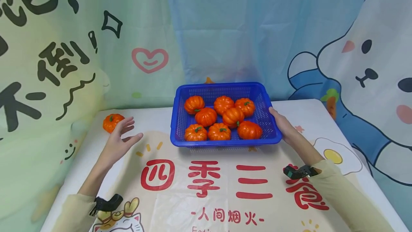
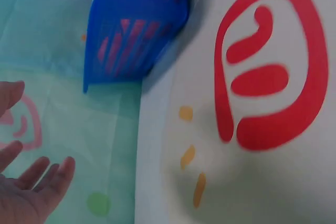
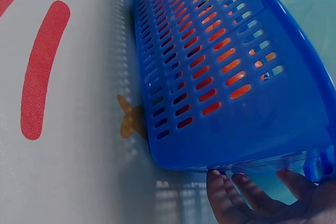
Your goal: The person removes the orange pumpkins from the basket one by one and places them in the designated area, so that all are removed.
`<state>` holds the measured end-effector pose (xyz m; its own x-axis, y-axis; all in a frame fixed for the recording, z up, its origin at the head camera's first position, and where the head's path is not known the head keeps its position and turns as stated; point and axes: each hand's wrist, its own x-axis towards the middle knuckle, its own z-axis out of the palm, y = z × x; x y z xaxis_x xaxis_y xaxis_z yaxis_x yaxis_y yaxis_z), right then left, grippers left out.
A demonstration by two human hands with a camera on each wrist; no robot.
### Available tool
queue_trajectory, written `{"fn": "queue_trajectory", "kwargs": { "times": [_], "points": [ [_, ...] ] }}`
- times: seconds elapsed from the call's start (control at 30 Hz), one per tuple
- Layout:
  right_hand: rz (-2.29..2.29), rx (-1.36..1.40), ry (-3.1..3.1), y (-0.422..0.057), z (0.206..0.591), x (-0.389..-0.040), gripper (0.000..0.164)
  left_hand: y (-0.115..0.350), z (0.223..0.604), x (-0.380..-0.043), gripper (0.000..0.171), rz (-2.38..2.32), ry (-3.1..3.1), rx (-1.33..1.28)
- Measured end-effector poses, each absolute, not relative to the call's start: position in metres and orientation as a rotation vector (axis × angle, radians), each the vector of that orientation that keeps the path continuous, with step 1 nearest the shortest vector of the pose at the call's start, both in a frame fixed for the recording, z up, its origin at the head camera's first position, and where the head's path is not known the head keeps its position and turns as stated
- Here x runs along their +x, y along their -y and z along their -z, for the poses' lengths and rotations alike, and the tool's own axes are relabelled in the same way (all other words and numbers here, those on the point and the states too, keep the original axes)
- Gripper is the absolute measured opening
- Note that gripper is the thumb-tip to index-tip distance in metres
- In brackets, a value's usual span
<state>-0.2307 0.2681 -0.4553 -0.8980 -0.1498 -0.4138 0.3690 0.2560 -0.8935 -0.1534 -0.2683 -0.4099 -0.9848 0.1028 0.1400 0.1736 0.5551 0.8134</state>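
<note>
A blue plastic basket (image 1: 225, 145) stands at the back of the table, with several small orange pumpkins (image 1: 206, 117) inside. My right hand (image 1: 283, 124) holds the basket's right end. In the right wrist view its fingers (image 3: 252, 192) are against the end wall below the rim. Another orange pumpkin (image 1: 111, 122) lies outside the basket at the back left, partly behind my left hand (image 1: 119, 142). That left hand is in the air with fingers spread and thumb apart, holding nothing. The left wrist view shows its fingers (image 2: 55, 184) away from the basket's left end.
A white table (image 1: 154, 114) has a printed cloth with red characters (image 1: 204, 178) on it. A patterned curtain (image 1: 212, 28) hangs right behind the basket and along both sides. Dark wrist cameras (image 1: 107, 202) sit on both forearms.
</note>
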Motion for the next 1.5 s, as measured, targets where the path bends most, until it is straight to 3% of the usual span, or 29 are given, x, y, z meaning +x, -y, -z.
{"fn": "queue_trajectory", "kwargs": {
  "times": [0.77, 1.5],
  "points": [
    [1.694, 0.201, -2.125, -0.266, 0.457, -0.231, 0.082, 0.192, 0.407, -0.120, 0.064, 1.618, 2.811, -0.547],
    [1.682, 0.211, -2.140, -0.266, 0.458, -0.231, 0.081, 0.142, 0.405, -0.110, 0.061, 1.764, 2.858, -0.857]
  ]
}}
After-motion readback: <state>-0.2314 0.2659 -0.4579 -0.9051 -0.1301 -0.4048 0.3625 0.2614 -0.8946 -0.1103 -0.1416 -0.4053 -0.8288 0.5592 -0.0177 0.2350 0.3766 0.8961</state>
